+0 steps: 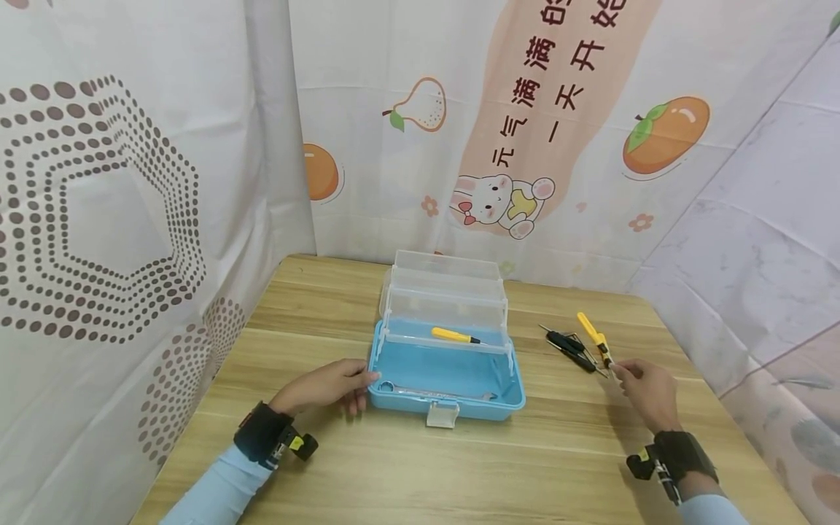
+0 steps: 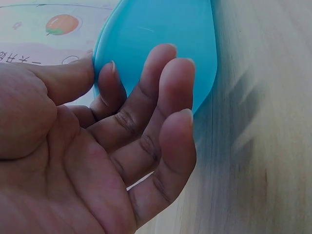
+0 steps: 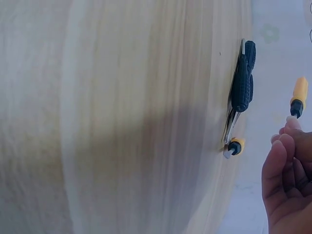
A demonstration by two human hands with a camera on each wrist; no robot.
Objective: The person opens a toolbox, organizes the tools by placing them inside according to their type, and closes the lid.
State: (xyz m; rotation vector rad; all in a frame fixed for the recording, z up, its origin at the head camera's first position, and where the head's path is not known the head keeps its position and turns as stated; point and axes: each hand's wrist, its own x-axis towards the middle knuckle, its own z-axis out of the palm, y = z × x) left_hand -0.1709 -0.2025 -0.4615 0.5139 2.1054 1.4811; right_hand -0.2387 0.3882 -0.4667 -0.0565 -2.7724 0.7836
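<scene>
A light-blue toolbox (image 1: 446,412) stands unfolded on the table, its clear tiered trays (image 1: 446,292) raised at the back. My left hand (image 1: 331,384) pinches the box's left rim between thumb and index finger; the other fingers curve beside the wall in the left wrist view. Inside lies a combination wrench (image 1: 420,392) along the front. A yellow screwdriver (image 1: 451,335) rests in the lowest clear tray. Over the table's right side, my right hand (image 1: 650,390) pinches another yellow-handled screwdriver (image 3: 300,90) by its shaft, handle pointing away from the fingers.
Black-handled screwdrivers (image 1: 571,350) lie in a small cluster left of my right hand. Close to them lies another yellow-and-black screwdriver (image 3: 236,146). A white latch (image 1: 442,415) hangs on the toolbox front. Printed curtains (image 1: 367,240) hang behind the wooden table (image 1: 394,481).
</scene>
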